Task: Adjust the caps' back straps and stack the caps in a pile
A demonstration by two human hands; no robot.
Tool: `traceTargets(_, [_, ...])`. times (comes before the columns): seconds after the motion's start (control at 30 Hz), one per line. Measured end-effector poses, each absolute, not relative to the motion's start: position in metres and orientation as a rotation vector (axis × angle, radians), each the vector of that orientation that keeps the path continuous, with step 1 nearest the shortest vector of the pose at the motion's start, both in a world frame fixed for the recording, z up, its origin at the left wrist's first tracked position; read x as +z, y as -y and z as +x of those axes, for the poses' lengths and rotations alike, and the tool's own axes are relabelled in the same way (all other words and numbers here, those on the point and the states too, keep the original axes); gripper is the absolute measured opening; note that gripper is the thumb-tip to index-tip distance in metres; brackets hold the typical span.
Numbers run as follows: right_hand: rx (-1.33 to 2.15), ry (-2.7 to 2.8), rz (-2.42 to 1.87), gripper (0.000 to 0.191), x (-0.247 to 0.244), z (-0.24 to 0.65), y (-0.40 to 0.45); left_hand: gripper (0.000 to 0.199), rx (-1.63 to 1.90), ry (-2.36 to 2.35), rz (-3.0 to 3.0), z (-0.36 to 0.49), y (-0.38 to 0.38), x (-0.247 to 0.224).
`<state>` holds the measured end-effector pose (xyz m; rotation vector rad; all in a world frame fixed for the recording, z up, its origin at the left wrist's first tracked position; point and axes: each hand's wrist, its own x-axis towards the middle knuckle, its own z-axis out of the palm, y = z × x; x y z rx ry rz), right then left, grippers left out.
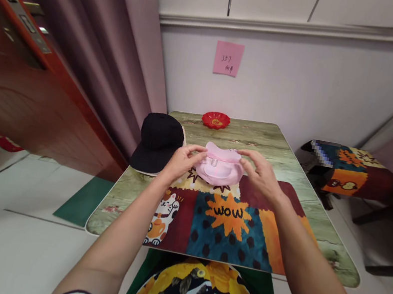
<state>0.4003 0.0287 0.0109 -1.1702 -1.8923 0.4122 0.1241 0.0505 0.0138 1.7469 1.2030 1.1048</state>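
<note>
A pink cap [219, 172] is between my hands at the middle of the table, its brim pointing away from me and its back opening, strap and small buckle facing me. My left hand [186, 159] pinches the left side of the brim between thumb and fingers. On the other side, my right hand [261, 172] has its fingertips on the right edge of the brim, with the thumb below them. Left of my left hand, a black cap [159, 141] sits crown up, its brim toward me.
A colourful mat [227, 243] covers the near part of the marbled table [259, 138]. A red scalloped dish [216, 120] stands at the far edge. Pink paper [228, 59] is stuck to the wall. At left are a curtain [137, 30] and an open wooden door [37, 99].
</note>
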Motion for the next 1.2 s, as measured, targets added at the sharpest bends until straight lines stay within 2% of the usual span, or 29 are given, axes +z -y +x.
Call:
traceTargets(0.07, [0.464, 1.674, -1.202, 0.036, -0.006, 0.42, -0.037, 0.047, 1.201, -1.323, 1.664, 0.111, -0.054, 0.004])
traceTargets(0.17, [0.47, 1.391, -1.353, 0.039, -0.048, 0.446, -0.052, 0.043, 1.274, -1.542, 1.626, 0.094, -0.06, -0.025])
traceTargets(0.27, [0.486, 1.34, -1.486, 0.041, -0.091, 0.454, -0.066, 0.04, 1.292, -1.709, 1.603, 0.092, -0.068, -0.06])
traceTargets(0.4, [0.506, 1.357, -1.508, 0.046, -0.12, 0.441, -0.082, 0.047, 1.288, -1.712, 1.613, 0.112, -0.08, -0.09])
traceTargets(0.5, [0.512, 1.375, -1.49, 0.052, -0.125, 0.43, -0.091, 0.05, 1.326, -1.691, 1.548, 0.13, -0.093, -0.099])
traceTargets(0.63, [0.476, 1.408, -1.449, 0.055, -0.126, 0.422, -0.097, 0.045, 1.431, -1.558, 1.351, 0.149, -0.109, -0.105])
traceTargets(0.9, [0.481, 1.579, -1.373, 0.047, -0.124, 0.419, -0.098, 0.046, 1.473, -1.227, 1.272, 0.161, -0.117, -0.116])
traceTargets(1.1, [0.533, 1.646, -1.305, 0.033, -0.115, 0.423, -0.1, 0.045, 1.419, -1.04, 1.189, 0.17, -0.111, -0.105])
traceTargets(1.2, [0.568, 1.546, -1.211, 0.032, -0.109, 0.421, -0.098, 0.046, 1.423, -1.022, 1.14, 0.174, -0.104, -0.097])
